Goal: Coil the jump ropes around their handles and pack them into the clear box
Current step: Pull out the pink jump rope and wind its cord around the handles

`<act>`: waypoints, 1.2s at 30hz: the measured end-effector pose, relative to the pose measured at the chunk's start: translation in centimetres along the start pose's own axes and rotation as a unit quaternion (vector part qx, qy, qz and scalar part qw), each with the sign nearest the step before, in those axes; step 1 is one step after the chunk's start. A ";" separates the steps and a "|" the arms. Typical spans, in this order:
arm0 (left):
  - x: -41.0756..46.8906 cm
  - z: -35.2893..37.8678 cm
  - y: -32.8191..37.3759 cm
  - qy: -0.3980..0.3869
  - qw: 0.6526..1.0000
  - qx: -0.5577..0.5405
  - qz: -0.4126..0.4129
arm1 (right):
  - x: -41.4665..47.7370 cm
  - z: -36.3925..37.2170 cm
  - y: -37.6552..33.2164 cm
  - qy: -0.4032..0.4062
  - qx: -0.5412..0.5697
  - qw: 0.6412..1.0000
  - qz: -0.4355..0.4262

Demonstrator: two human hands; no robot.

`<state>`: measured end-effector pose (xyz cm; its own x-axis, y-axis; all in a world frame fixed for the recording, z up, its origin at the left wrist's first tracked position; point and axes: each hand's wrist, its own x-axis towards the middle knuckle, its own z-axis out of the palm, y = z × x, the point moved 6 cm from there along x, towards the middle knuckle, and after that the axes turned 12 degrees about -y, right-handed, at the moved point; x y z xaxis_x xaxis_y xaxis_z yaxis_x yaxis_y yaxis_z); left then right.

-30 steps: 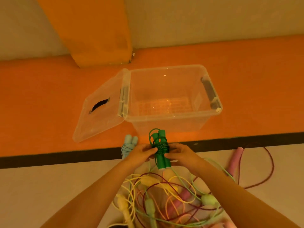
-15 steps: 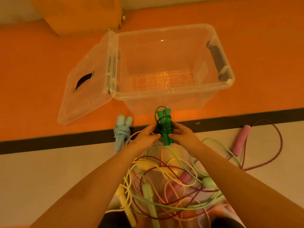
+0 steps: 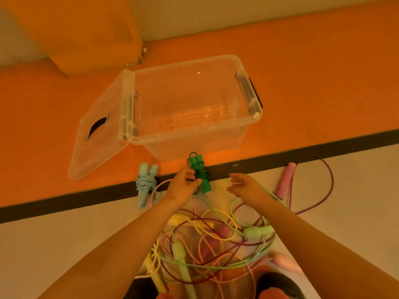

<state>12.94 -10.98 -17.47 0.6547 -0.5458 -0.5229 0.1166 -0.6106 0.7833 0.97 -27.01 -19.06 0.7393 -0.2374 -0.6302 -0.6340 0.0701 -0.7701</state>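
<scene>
A dark green jump rope [image 3: 199,172], coiled round its two handles, is held upright by my left hand [image 3: 183,185], whose fingers pinch its middle. My right hand [image 3: 243,184] hovers a little to the right of it, fingers relaxed and holding nothing. Just beyond stands the clear box [image 3: 254,117] on the orange floor, open, nothing inside it. A coiled light blue rope [image 3: 146,183] lies left of my left hand. A tangle of loose ropes [image 3: 216,240] in yellow, mint, pink and maroon lies between my forearms.
The box's clear lid [image 3: 101,134] hangs open to the left, resting on the floor. A pink handle [image 3: 285,181] with a maroon cord loops out at the right. A dark stripe [image 3: 64,200] divides orange floor from beige floor. An orange pillar [image 3: 86,33] rises at the back left.
My right hand has let go of the green coiled rope and moved off to the right. My left hand alone keeps hold of it.
</scene>
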 end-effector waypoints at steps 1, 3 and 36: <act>0.2 0.6 0.6 -0.009 1.000 -0.002 0.006 | -0.2 -1.3 0.3 0.033 -0.015 0.999 -0.002; 0.8 2.1 1.7 -0.032 0.999 -0.006 0.016 | -0.5 -4.1 1.1 0.104 -0.039 0.994 0.001; -2.4 11.2 -5.2 -0.193 0.905 0.374 -0.057 | -1.0 -5.0 5.5 0.047 -0.156 0.986 -0.013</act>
<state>2.45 -12.92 -24.05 0.3442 -0.5260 -0.7777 -0.4663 -0.8147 0.3447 -4.42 -31.26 -22.20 0.7416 -0.3255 -0.5866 -0.6645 -0.2363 -0.7089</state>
